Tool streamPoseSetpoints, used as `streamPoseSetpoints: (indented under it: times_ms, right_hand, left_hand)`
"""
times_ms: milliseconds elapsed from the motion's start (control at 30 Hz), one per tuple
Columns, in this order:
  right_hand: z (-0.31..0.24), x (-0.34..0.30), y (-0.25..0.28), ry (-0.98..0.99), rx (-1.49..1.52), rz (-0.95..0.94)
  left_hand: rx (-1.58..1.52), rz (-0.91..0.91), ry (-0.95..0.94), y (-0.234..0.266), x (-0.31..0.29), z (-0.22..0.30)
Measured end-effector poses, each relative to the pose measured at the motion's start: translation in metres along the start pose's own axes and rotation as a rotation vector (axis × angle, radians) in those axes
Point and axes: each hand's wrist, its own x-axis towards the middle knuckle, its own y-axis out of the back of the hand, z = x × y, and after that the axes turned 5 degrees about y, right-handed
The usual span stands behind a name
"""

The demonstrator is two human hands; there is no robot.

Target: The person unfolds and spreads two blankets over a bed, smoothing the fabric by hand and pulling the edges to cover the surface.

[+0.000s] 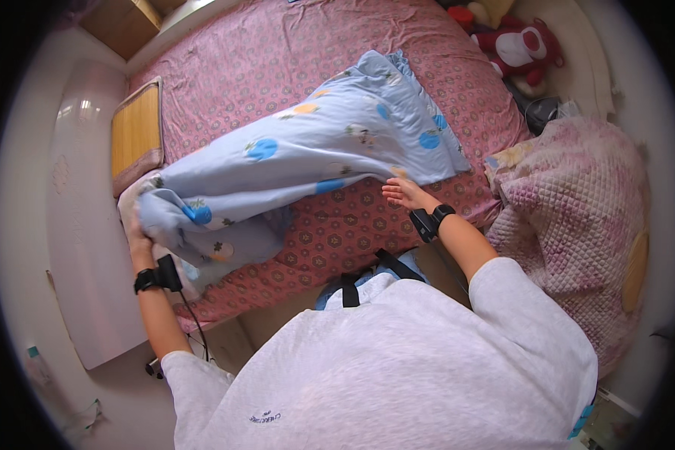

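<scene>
Blue cloth (pixel 292 142) agst L hand (pixel 137 234)

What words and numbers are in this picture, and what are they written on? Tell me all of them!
Pale grey shirt: a small dark line of lettering, too small for me to quote surely.
Blue blanket: coloured pictures, no words I can make out.
Pale board at the left: faint marks, too faint to read.
I can't read any numbers or signs anywhere.
</scene>
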Motion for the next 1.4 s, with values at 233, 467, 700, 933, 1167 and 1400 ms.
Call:
streamPoseSetpoints:
  times_ms: [233,467,700,933,1167,1400]
  right_hand:
    - [-0.01,-0.015,0.056,-0.125,-0.16,0.135]
    - [-0.039,0.011,0.092,-0.156,-0.232,0.255]
    - [-0.071,0.091,0.062,-0.119,-0.471,0.166]
    - [-0.087,0.208,0.017,-0.054,-0.733,0.043]
    - [-0.146,0.328,-0.001,0.633,-1.271,0.026]
    - [-0.234,0.45,-0.039,1.036,-1.586,0.016]
  left_hand:
    - [0.311,0.17,0.456,-0.061,0.039,-0.177]
    - [0.486,-0.148,0.331,-0.212,0.09,-0.187]
    - [0.665,-0.174,0.225,-0.304,0.166,-0.212]
    - [1.318,-0.328,-0.011,-0.337,0.209,-0.263]
    - [1.758,-0.28,0.125,-0.332,0.216,-0.325]
    - [1.885,0.007,-0.093,-0.328,0.222,-0.363]
